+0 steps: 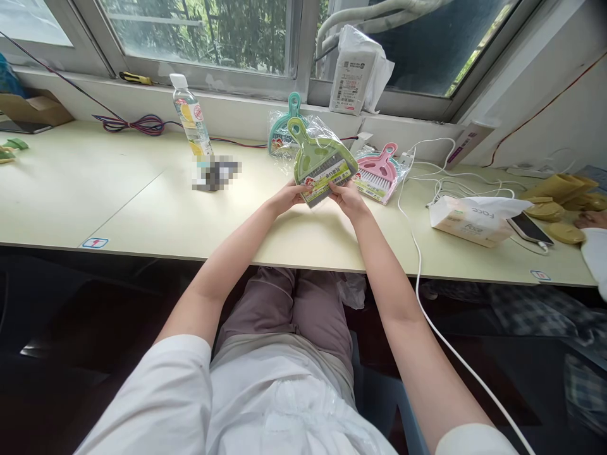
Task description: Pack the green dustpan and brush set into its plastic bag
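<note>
A green mini dustpan and brush set [317,158] in a clear plastic bag is held up over the pale desk [142,202]. My left hand [288,197] grips its lower left edge and my right hand [348,196] grips its lower right edge, fingers closed on the label end. Behind it, a teal set [281,131] leans by the window sill. A pink set [378,174] lies on the desk just right of my hands.
A drink bottle [191,121] stands at the back left, with red and blue wires [135,124] beside it. A tissue pack [467,218], a phone [528,229], white cables [441,183] and yellow items [562,196] lie at the right. Another person's hand [590,220] shows at the far right.
</note>
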{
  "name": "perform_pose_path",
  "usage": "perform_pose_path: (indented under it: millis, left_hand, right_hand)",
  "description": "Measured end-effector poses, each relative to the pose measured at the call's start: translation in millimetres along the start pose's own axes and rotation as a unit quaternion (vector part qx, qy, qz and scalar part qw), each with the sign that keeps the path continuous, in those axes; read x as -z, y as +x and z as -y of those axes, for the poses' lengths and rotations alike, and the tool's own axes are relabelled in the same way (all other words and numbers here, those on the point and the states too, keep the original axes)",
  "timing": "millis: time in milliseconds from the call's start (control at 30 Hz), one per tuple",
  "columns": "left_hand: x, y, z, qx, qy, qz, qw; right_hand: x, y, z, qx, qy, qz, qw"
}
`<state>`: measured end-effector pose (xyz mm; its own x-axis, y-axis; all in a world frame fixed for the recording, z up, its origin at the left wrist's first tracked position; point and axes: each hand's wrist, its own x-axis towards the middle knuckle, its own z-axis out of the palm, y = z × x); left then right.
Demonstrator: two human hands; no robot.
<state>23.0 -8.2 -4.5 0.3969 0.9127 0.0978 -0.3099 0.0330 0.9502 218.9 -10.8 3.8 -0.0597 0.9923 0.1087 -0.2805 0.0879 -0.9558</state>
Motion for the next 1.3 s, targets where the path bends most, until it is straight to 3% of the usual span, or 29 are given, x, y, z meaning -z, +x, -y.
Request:
perform_pose_path:
  millis: [300,700,967,1300]
  left_hand:
    - [-3.0,-3.6,-1.6,-0.002,-0.003,0.017,1.0]
    - [-7.7,-5.1,-4.5,0.003,0.016,-0.004,1.0]
    - [-7.7,-4.7,-3.9,0.002,0.01,-0.015,1.0]
    - [0.0,-0.5,-2.8,-0.019,0.017,-0.017,1.0]
  right_hand:
    - [11.6,5.3,0.0,0.007,-0.031,0.026,0.999]
    - [0.5,-1.5,3.4,-0.006,0.005,-0.03,1.0]
    - [6.0,1.7,-1.8,0.002,0.01,-0.006,1.0]
    - [-5.8,-9.6,4.4,0.014,0.03,0.021,0.999]
